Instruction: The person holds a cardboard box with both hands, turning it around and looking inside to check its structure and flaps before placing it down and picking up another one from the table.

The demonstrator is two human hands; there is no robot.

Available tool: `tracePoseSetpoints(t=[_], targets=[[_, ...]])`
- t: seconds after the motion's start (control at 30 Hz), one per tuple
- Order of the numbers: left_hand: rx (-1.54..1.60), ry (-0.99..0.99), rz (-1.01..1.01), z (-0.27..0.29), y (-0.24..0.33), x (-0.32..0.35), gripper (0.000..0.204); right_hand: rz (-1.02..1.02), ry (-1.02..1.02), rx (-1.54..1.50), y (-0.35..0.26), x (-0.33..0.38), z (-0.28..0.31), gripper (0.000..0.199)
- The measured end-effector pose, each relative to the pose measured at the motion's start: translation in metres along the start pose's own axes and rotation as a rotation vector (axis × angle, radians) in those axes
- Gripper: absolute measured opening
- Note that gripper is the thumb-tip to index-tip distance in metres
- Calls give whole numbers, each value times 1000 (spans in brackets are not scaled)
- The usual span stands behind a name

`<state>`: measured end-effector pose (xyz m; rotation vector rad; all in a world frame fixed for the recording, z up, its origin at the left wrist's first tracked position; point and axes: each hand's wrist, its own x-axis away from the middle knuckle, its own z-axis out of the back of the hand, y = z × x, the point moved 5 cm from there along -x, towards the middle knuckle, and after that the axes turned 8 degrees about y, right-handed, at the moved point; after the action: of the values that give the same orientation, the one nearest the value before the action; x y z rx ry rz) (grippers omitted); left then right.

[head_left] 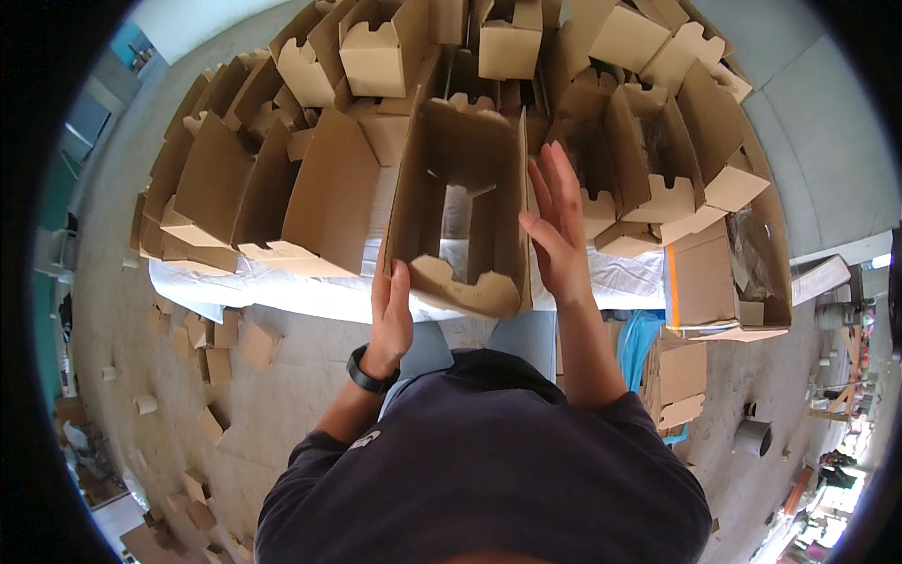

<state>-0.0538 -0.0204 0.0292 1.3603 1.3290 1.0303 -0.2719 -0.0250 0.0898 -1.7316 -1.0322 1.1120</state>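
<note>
An open brown cardboard box, long and narrow with a notched near end, stands in the middle in front of me. Through a gap in its bottom a white surface shows. My left hand grips the near left corner, thumb at the front wall and fingers along the left side. Along the right wall, my right hand is stretched out with its fingers straight and thumb apart, its tip close to the cardboard. Whether the right palm presses on the wall I cannot tell.
Similar open boxes crowd the table to the left, right and back. White cloth covers the table. A larger carton sits at the right edge. Cardboard pieces lie on the floor, and blue plastic hangs below the table.
</note>
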Motion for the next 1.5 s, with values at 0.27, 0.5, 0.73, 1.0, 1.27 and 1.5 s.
tracePoseSetpoints(t=[0.27, 0.5, 0.73, 1.0, 1.27, 1.5], targets=[[-467, -92, -724, -3, 20, 15, 63, 129, -48, 11, -14, -4, 6, 90], [-322, -183, -980, 17, -22, 53, 51, 220, -31, 90, -26, 18, 15, 83], [-293, -210, -1013, 22, -32, 61, 40, 110, 63, 272, -15, 26, 11, 75], [-459, -68, -760, 6, -8, 45, 62, 168, 17, 422, -15, 12, 1, 79], [-368, -2, -704, -15, 4, 14, 67, 227, -14, 639, -26, -59, -13, 73], [-517, -3, -682, -20, 27, -4, 62, 311, 19, 864, -11, -74, -15, 62]])
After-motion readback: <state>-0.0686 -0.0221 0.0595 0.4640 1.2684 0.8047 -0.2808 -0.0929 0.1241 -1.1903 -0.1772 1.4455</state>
